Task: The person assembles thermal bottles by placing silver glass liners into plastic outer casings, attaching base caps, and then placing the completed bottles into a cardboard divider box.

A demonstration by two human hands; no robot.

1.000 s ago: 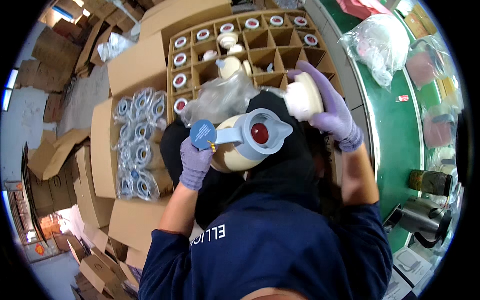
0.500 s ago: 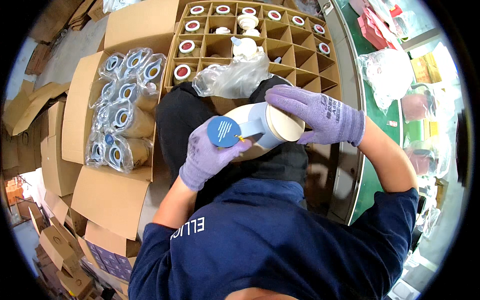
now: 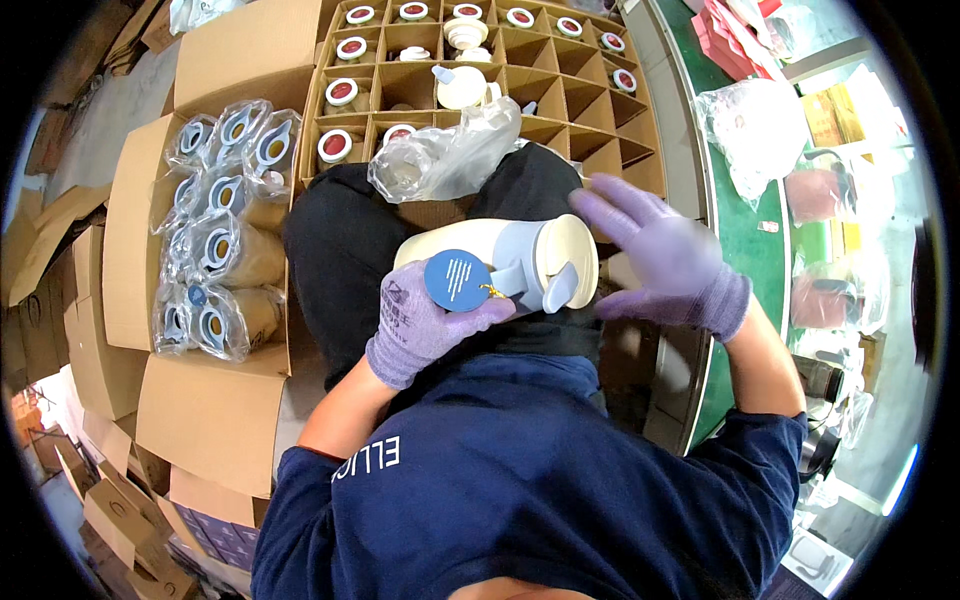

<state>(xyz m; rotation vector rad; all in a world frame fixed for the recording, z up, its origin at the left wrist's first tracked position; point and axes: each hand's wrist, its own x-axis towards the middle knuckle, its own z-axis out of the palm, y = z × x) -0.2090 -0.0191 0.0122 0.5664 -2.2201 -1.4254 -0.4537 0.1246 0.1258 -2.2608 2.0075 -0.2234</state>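
Observation:
A cream thermos jug [image 3: 450,240] with a blue-grey collar and handle lies on its side across my lap, its cream lid [image 3: 570,255] toward the right. A blue-grey spout [image 3: 560,288] shows at the lid's near side. My left hand [image 3: 425,318], in a purple glove, is closed on the jug near its handle. From the handle hangs a round dark-blue tag [image 3: 457,279] on a gold cord, covering part of the fingers. My right hand [image 3: 665,250], gloved alike and blurred, is spread just right of the lid, apart from it and holding nothing.
Crumpled clear plastic bags [image 3: 450,160] rest over my knees. Ahead stands a divided carton [image 3: 585,105] with jars with red-and-white tops and cream jugs in some cells. An open carton [image 3: 135,230] of bagged jugs [image 3: 225,245] is on the left. A green bench [image 3: 735,260] runs along the right.
My right hand has come off the lid and moved right, its fingers spreading. The jug has turned so its spout shows. My left hand keeps hold of it.

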